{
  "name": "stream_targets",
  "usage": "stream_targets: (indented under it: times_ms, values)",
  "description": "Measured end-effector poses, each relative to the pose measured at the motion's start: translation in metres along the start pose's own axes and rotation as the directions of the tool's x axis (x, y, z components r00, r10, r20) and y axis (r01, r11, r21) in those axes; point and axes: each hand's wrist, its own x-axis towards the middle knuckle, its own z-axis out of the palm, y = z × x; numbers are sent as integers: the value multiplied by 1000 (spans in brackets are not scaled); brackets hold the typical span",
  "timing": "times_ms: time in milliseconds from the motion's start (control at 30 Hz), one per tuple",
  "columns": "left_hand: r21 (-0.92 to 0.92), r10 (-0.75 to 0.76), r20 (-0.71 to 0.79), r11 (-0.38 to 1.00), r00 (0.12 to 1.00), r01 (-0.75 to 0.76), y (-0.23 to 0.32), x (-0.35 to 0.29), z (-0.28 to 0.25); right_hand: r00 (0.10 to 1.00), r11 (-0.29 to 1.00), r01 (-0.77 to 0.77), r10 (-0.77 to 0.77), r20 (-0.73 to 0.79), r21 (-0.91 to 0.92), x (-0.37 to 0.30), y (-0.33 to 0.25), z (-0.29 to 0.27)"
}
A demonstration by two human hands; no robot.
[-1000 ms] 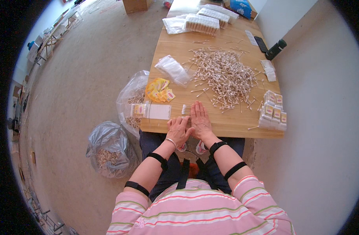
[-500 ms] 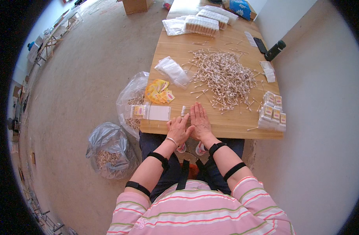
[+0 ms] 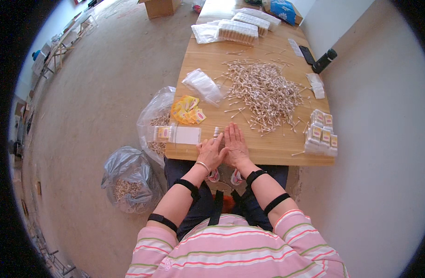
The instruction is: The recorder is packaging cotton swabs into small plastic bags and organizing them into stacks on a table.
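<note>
Along the right side of the counter [image 3: 194,60], a dark bottle [image 3: 324,60] sits just beside a black phone [image 3: 307,54], near a white tissue [image 3: 316,85]. A blue patterned item [image 3: 283,11] lies at the far end. A brown cardboard box [image 3: 159,8] stands on the floor [image 3: 92,97], and a pale wall [image 3: 384,120] rises rightward.

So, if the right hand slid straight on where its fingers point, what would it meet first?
The right hand would probably meet the stray cotton swabs first, short of the swab pile.
</note>
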Motion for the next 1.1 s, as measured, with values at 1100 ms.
stream_targets:
  times_ms: [1100]
  values:
    - [40,-90,132,996,987,86,-7,21,0,1000,990,-6,5,8,142,0,-2,-7]
